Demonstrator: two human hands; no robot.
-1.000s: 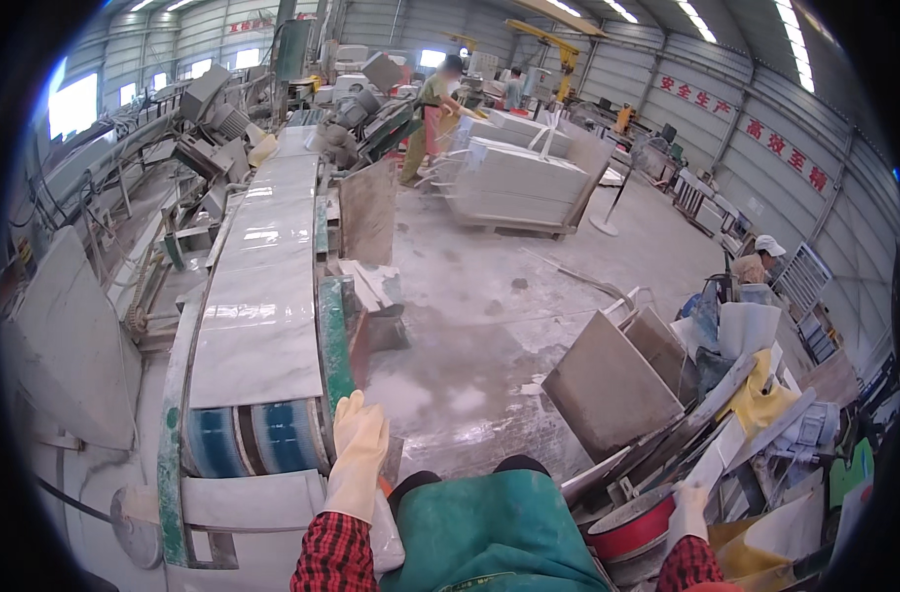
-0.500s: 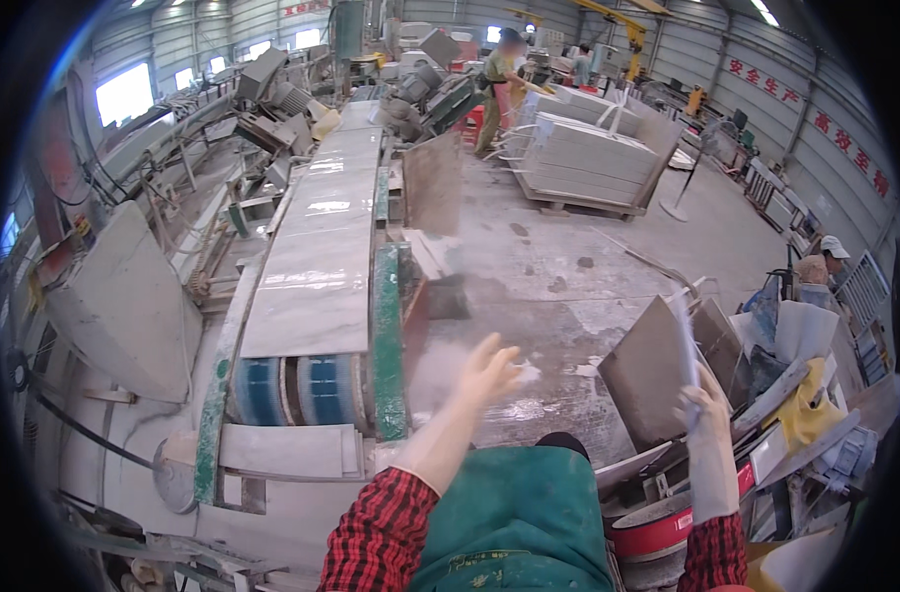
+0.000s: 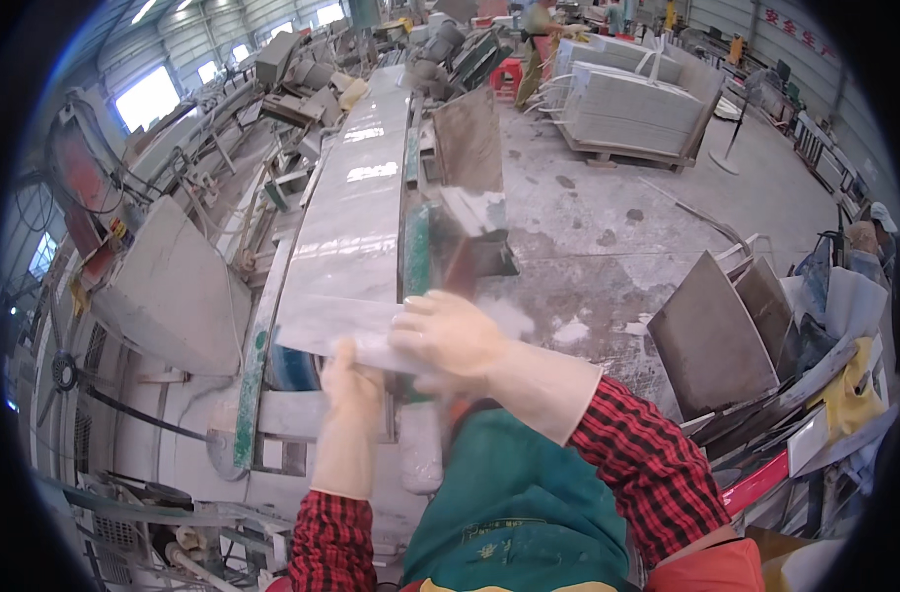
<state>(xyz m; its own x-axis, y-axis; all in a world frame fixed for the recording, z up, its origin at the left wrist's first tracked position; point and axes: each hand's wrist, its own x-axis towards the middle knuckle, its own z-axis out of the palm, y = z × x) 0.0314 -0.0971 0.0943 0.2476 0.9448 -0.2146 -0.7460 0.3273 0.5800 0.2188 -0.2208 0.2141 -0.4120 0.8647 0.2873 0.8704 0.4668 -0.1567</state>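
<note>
On the far left I see a big grey stone slab (image 3: 169,286) leaning by the machine frame. Next comes the long conveyor bench (image 3: 356,212), pale polished stone running away from me. At its near end my left hand (image 3: 349,390) grips the lower edge of a thin pale stone strip (image 3: 336,331), fingers closed on it from beneath. My right hand (image 3: 448,335) lies over the strip's right end, fingers curled down on it. I judge the strip stiff, heavy for its thickness, dusty-slick and brittle at the corners, so holding both ends is best. Half a second ago both hands were raised and bare of any load; now they clasp the strip. Dark tiles (image 3: 711,335) lean in a rack at right.
</note>
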